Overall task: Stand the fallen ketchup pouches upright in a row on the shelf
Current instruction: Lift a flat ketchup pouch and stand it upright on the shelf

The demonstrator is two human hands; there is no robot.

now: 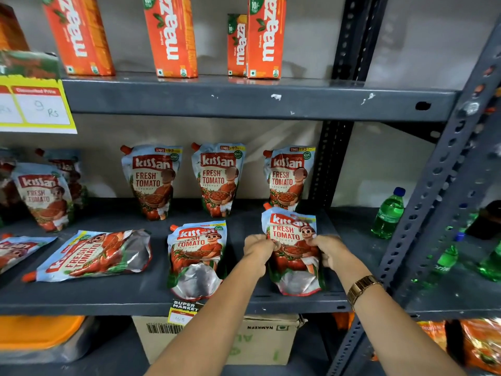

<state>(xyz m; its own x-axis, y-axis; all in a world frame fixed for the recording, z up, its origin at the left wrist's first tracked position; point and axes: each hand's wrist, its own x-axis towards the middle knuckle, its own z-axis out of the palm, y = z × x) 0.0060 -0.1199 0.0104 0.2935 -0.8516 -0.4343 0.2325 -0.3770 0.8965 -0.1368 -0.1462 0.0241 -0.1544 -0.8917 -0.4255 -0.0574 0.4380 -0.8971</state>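
Three Kissan ketchup pouches stand upright at the back of the grey middle shelf (135,294): one (151,180), a second (217,177) and a third (288,177). In front lie fallen pouches: one flat on its side (92,256), one on its back (195,259). The rightmost front pouch (294,251) is held by both sides, tilted back with its silver base toward me. My left hand (257,251) grips its left edge and my right hand (329,252) grips its right edge. More pouches stand (43,196) and lie (16,251) at the far left.
Orange Maaza juice cartons (170,36) stand on the shelf above. Green bottles (389,213) sit on the neighbouring shelf to the right, behind a perforated metal upright (423,202). A cardboard box (265,340) sits below. A yellow price tag (35,104) hangs at upper left.
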